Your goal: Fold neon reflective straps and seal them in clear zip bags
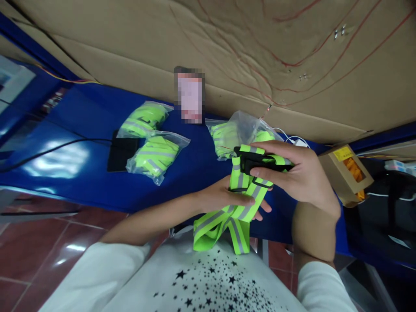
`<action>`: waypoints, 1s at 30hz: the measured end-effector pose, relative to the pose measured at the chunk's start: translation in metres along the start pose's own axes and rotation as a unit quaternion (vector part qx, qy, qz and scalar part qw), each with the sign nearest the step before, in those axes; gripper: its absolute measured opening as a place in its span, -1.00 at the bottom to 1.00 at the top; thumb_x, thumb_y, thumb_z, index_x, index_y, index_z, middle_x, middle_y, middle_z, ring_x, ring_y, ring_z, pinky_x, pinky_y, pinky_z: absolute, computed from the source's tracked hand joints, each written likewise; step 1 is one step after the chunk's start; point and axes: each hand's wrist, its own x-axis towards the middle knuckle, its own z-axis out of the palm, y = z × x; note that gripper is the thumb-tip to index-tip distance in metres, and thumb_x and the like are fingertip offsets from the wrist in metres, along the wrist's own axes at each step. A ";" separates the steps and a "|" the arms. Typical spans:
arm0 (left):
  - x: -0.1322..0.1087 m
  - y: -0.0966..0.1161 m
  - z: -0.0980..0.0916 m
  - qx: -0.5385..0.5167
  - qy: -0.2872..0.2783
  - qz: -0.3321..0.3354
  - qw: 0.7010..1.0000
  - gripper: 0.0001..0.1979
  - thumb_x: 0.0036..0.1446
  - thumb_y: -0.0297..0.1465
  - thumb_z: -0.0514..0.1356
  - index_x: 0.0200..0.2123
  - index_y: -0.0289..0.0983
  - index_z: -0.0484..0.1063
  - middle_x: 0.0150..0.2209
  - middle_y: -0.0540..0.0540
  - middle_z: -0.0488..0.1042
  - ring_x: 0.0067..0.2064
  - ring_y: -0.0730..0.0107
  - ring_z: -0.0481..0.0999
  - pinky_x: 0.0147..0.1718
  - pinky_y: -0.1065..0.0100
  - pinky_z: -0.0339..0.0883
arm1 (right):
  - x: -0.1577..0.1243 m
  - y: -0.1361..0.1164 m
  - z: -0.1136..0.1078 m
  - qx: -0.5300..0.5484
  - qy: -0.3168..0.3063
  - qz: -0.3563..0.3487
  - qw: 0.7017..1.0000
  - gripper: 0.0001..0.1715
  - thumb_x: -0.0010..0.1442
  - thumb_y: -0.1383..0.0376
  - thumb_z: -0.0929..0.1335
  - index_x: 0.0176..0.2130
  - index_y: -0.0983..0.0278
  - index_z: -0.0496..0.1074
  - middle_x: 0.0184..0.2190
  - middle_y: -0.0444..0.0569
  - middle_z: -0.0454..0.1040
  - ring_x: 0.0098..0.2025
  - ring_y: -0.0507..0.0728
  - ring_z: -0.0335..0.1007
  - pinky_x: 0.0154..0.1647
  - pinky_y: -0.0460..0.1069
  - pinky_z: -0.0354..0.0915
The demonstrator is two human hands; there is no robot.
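Note:
A neon-yellow reflective strap vest [238, 208] with grey stripes and black buckles hangs between both hands above the blue table's [81, 156] front edge. My left hand [227, 197] holds the straps from below, thumb pressed over them. My right hand [292, 173] grips the folded upper part with its black buckle, fingers wrapped round it. The loose strap ends dangle toward my white star-print shirt.
Two clear bags of folded yellow vests [152, 154] lie at the table's middle left beside a black flat object [120, 149] with a cable. An open plastic bag with vests [234, 132] sits behind my hands. A small cardboard box [349, 171] stands at right. Cardboard sheeting backs the table.

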 end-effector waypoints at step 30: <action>0.008 0.025 -0.028 0.148 0.135 0.097 0.975 -0.58 -0.03 -0.32 0.54 -0.09 -0.31 0.62 -0.11 -0.20 0.69 -0.07 0.09 0.70 0.03 0.14 0.53 | 0.002 0.030 0.016 0.119 -0.089 0.087 0.985 -0.52 0.26 0.14 0.49 0.16 0.08 0.55 -0.05 -0.10 0.65 -0.20 0.14 0.64 -0.19 0.05 0.60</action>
